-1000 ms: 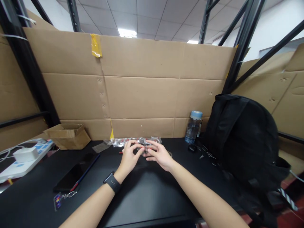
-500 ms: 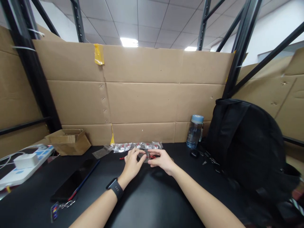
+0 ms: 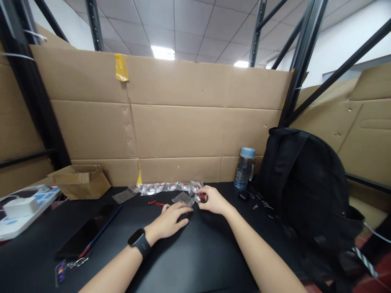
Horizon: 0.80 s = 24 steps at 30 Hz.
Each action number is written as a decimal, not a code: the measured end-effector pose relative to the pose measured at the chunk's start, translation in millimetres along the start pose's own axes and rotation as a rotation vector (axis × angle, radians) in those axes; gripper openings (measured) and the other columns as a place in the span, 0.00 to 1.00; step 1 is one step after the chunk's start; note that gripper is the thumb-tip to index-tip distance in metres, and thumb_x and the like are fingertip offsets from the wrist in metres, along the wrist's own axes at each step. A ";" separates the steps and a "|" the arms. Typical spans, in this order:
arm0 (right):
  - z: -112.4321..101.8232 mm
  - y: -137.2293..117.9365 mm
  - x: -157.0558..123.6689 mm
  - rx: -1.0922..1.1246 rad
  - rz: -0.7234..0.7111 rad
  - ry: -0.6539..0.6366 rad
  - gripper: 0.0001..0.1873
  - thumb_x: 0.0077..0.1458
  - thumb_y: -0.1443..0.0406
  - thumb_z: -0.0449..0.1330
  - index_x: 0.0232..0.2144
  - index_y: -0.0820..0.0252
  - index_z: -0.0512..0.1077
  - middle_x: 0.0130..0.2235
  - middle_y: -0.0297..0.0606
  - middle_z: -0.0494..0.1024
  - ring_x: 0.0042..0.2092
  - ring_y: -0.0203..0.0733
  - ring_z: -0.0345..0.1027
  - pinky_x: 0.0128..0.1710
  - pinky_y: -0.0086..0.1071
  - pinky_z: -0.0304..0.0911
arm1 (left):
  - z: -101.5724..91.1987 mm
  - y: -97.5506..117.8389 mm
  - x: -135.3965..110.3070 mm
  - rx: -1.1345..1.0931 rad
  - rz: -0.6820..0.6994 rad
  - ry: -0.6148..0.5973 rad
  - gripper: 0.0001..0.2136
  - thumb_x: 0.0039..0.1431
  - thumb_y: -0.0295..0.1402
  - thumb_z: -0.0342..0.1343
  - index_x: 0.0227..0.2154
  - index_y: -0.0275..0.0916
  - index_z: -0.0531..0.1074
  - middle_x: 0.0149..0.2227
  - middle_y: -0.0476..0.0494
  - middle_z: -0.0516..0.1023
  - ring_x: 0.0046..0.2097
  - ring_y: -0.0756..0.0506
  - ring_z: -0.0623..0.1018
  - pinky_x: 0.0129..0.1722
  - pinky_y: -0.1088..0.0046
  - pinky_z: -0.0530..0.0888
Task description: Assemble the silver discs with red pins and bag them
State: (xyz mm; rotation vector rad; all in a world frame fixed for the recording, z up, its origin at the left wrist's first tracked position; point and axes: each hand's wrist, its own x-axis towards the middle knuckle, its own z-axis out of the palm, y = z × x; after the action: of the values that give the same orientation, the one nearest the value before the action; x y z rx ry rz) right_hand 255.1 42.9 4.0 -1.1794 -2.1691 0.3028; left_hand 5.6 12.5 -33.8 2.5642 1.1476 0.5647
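My right hand (image 3: 212, 199) is closed around a small clear piece with a red part (image 3: 202, 197), close to the right end of a row of small clear plastic packets (image 3: 166, 187) lying along the cardboard wall. My left hand (image 3: 170, 219) lies flat and open on the black table (image 3: 189, 260), holding nothing, with a black watch (image 3: 138, 241) on its wrist. An empty clear bag (image 3: 182, 198) lies just beyond its fingertips. A small red piece (image 3: 155, 202) sits on the table to the left of the hands.
A blue-capped water bottle (image 3: 244, 168) and a large black backpack (image 3: 308, 183) stand at the right. A dark phone (image 3: 84, 235) with a keyring, an open cardboard box (image 3: 78, 180) and a white power strip (image 3: 21, 209) are on the left. A cardboard wall closes off the back.
My hands have parted. The left hand let go and dropped flat onto the table, while the right hand moved right and back toward the packets with the small piece in it.
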 end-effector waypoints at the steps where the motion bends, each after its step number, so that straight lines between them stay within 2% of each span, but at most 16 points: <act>1: -0.1 -1.9 -0.5 -0.004 0.005 -0.013 0.25 0.39 0.69 0.68 0.45 0.60 0.80 0.40 0.40 0.78 0.36 0.40 0.72 0.42 0.31 0.65 | -0.6 1.5 0.2 -0.023 -0.020 0.009 0.24 0.65 0.41 0.52 0.64 0.54 0.62 0.62 0.41 0.70 0.63 0.36 0.68 0.60 0.51 0.60; 3: -0.5 -5.3 -1.3 0.003 0.018 -0.023 0.26 0.40 0.69 0.67 0.46 0.61 0.79 0.38 0.39 0.79 0.33 0.39 0.71 0.39 0.30 0.65 | -1.4 5.1 1.7 -0.068 -0.094 0.033 0.30 0.65 0.41 0.52 0.69 0.50 0.52 0.59 0.39 0.73 0.60 0.38 0.71 0.61 0.51 0.60; 4: -1.0 -6.7 -1.6 0.013 0.027 -0.027 0.26 0.40 0.69 0.67 0.46 0.62 0.79 0.36 0.38 0.79 0.32 0.38 0.70 0.37 0.29 0.64 | -1.8 7.0 2.5 -0.081 -0.129 0.043 0.31 0.66 0.41 0.51 0.69 0.48 0.51 0.58 0.38 0.74 0.59 0.38 0.73 0.61 0.51 0.60; 6: -2.4 -8.5 -2.1 0.039 0.047 -0.045 0.26 0.41 0.68 0.66 0.47 0.63 0.78 0.32 0.36 0.79 0.29 0.36 0.69 0.35 0.28 0.64 | -3.1 9.9 3.2 -0.084 -0.143 0.041 0.26 0.66 0.42 0.50 0.65 0.46 0.60 0.57 0.39 0.75 0.57 0.38 0.74 0.60 0.52 0.61; 8: -3.7 -9.5 -2.5 0.054 0.050 -0.048 0.26 0.42 0.68 0.66 0.47 0.63 0.77 0.31 0.35 0.78 0.28 0.35 0.68 0.33 0.27 0.63 | -4.4 11.0 2.4 -0.074 -0.096 0.019 0.20 0.64 0.41 0.52 0.58 0.47 0.70 0.58 0.40 0.74 0.59 0.38 0.72 0.60 0.54 0.62; 10: -4.2 -10.0 -3.0 0.046 0.034 -0.040 0.25 0.41 0.68 0.66 0.46 0.63 0.78 0.34 0.36 0.79 0.29 0.35 0.68 0.33 0.27 0.63 | -4.5 9.9 1.0 -0.079 -0.060 -0.004 0.17 0.61 0.40 0.55 0.53 0.49 0.74 0.58 0.43 0.73 0.59 0.38 0.71 0.61 0.54 0.62; 13: -3.8 -10.9 -3.9 0.026 0.009 -0.045 0.24 0.41 0.69 0.66 0.45 0.60 0.79 0.36 0.37 0.79 0.31 0.36 0.69 0.34 0.27 0.63 | -1.5 5.5 0.8 -0.138 -0.086 0.011 0.24 0.60 0.38 0.56 0.60 0.51 0.66 0.55 0.44 0.76 0.52 0.41 0.76 0.60 0.55 0.63; 16: -3.3 -12.3 -4.3 0.015 -0.006 -0.047 0.23 0.41 0.69 0.66 0.44 0.59 0.79 0.35 0.36 0.79 0.31 0.37 0.69 0.35 0.27 0.63 | 3.5 1.6 3.6 -0.154 -0.151 0.069 0.28 0.60 0.38 0.55 0.64 0.48 0.60 0.49 0.45 0.78 0.43 0.44 0.78 0.56 0.59 0.67; 18: -3.4 -13.1 -4.3 0.004 -0.014 -0.034 0.23 0.41 0.69 0.66 0.44 0.59 0.79 0.35 0.37 0.79 0.31 0.37 0.69 0.35 0.27 0.63 | 6.3 0.9 5.6 -0.094 -0.189 0.098 0.25 0.59 0.38 0.55 0.60 0.45 0.65 0.46 0.44 0.77 0.45 0.42 0.78 0.56 0.58 0.67; 21: -3.8 -13.5 -3.7 -0.013 -0.007 -0.022 0.23 0.40 0.69 0.67 0.43 0.59 0.80 0.36 0.37 0.79 0.32 0.37 0.69 0.36 0.28 0.62 | 7.9 2.4 7.2 -0.020 -0.223 0.094 0.17 0.58 0.37 0.56 0.51 0.45 0.73 0.48 0.42 0.75 0.50 0.39 0.76 0.57 0.53 0.64; 24: -4.7 -13.3 -3.1 -0.017 0.008 -0.016 0.23 0.40 0.69 0.67 0.44 0.59 0.80 0.37 0.38 0.80 0.33 0.38 0.69 0.36 0.28 0.63 | 5.6 5.3 7.0 -0.029 -0.237 0.073 0.11 0.58 0.35 0.56 0.43 0.45 0.74 0.49 0.43 0.74 0.52 0.39 0.75 0.57 0.52 0.64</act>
State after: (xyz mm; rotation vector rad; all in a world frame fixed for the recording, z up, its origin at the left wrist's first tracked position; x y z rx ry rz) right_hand 250.4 32.4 12.6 -1.1994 -2.1846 0.2991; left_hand 15.8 13.9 -35.0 2.3547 1.4317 0.6164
